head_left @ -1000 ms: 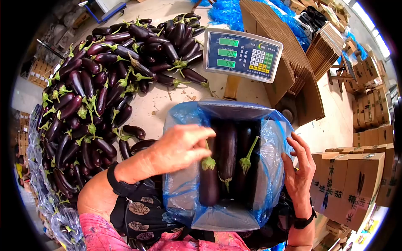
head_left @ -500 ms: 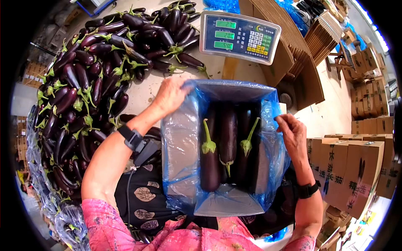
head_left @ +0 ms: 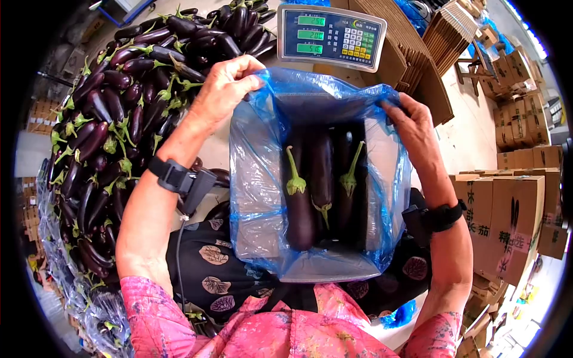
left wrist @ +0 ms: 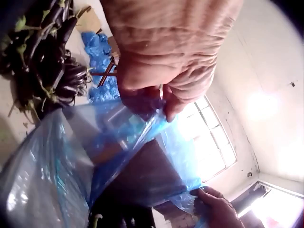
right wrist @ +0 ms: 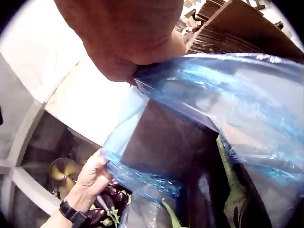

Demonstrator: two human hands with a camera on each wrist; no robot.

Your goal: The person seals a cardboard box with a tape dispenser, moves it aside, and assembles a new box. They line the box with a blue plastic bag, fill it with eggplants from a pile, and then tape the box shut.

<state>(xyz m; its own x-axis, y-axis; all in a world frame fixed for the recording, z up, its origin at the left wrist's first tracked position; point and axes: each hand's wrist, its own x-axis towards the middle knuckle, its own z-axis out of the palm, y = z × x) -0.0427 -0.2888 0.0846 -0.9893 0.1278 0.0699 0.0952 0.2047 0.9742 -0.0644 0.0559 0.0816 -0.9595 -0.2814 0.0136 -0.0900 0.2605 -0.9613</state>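
A blue plastic bag lines a cardboard box in front of the person, its edges folded out over the walls. Several dark purple eggplants lie lengthwise inside, two with green stems toward the far wall. At the far left corner, my left hand pinches the bag's rim between thumb and fingers. My right hand pinches the rim at the far right corner. Between both hands the film stands raised above the far wall. In the left wrist view, bunched film hangs from the left fingertips.
A large pile of eggplants covers the left side. Beyond the box stands a scale display with green readouts. Flattened cardboard leans behind it to the right. Packed cartons are stacked at right.
My left hand has moved from over the eggplants to the bag's far left corner and taken hold. My right hand has shifted to the far right corner. The film's far edge has risen.
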